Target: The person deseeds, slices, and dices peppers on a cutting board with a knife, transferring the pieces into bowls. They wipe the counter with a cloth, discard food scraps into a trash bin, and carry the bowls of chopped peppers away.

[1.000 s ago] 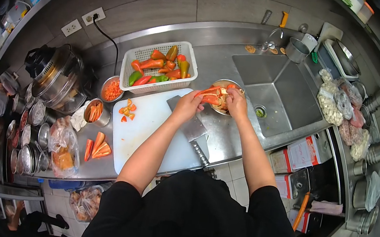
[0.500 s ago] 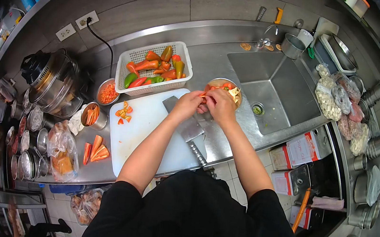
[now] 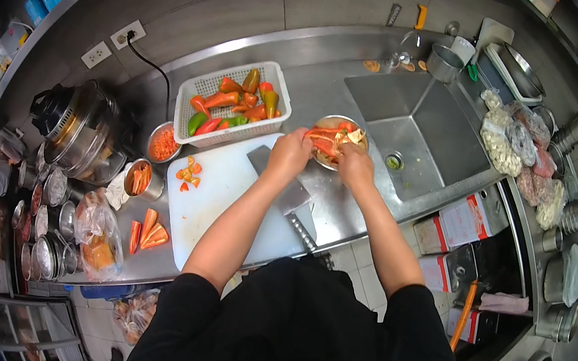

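My left hand is closed on one end of an opened red pepper, held over a metal bowl of pepper scraps. At the pepper's other side, my right hand has its fingers pressed together over the bowl's right edge; what they pinch is too small to name. A cleaver lies on the white cutting board, with small orange pepper pieces near the board's left edge. Whole red and green peppers fill a white basket behind the board.
A sink is right of the bowl. Left of the board are a bowl of diced pepper, a metal container of strips, cut pepper pieces and a plastic bag. Bagged food lies beyond the sink.
My hands have moved apart, the left one leftward and the right one to the right and slightly down. The opened pepper now shows between them over the bowl.
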Demonstrator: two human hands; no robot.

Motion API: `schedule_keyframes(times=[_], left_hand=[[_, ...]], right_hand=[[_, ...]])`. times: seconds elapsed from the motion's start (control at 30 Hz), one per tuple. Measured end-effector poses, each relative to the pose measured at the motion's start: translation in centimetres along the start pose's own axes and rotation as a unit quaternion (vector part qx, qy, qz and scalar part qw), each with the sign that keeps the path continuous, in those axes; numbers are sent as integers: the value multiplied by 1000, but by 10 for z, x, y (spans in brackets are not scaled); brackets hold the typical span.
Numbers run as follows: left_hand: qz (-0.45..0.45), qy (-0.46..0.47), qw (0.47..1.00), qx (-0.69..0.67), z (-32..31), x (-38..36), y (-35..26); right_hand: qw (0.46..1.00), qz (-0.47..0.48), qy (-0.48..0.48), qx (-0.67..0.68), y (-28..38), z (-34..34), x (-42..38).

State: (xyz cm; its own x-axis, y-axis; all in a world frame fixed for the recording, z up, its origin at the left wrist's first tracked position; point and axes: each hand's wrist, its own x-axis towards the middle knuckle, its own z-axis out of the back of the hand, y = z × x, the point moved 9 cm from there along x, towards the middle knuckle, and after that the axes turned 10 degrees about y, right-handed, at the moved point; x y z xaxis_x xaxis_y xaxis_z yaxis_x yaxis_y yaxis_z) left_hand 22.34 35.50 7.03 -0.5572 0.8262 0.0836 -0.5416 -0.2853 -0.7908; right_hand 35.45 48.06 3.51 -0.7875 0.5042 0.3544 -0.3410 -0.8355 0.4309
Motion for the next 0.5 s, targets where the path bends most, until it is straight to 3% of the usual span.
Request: schedule_keyframes(times=[0.07,0.13,0.17,0.2,0.27,0.3,0.33,0.4,0.47,0.5], left_hand=[[-2,-31,999,23,5,0,3],[12,-20,999,39,1,1,8],[17,-14,998,56,1,4,6],[17,-13,998,57,1,4,0],[-8,-8,998,54,-3,0,-16],[-6,-6,999,53,-8,-2,-14],[-6,-11,998,62,-10,-3,-10],[-5,-29,997,69,-1,6,-8],[-11,-24,991,133,-3,-1,-5],[-11,-23,991,133,-5,-1,-5]], right_hand=[[999,-31,-4,19,14,37,0],[984,66,-138,90,61,95,-12],[977,78,-155,126,75,103,-17],[977,76,-156,126,73,98,-16],[972,209,-87,55,84,56,-17],[992,122,-31,-8,34,5,-15],[992,122,-29,-8,33,11,-19],[1000,0,-14,18,16,29,-9],[996,3,-57,67,57,65,-13],[987,92,-98,87,84,80,-16]])
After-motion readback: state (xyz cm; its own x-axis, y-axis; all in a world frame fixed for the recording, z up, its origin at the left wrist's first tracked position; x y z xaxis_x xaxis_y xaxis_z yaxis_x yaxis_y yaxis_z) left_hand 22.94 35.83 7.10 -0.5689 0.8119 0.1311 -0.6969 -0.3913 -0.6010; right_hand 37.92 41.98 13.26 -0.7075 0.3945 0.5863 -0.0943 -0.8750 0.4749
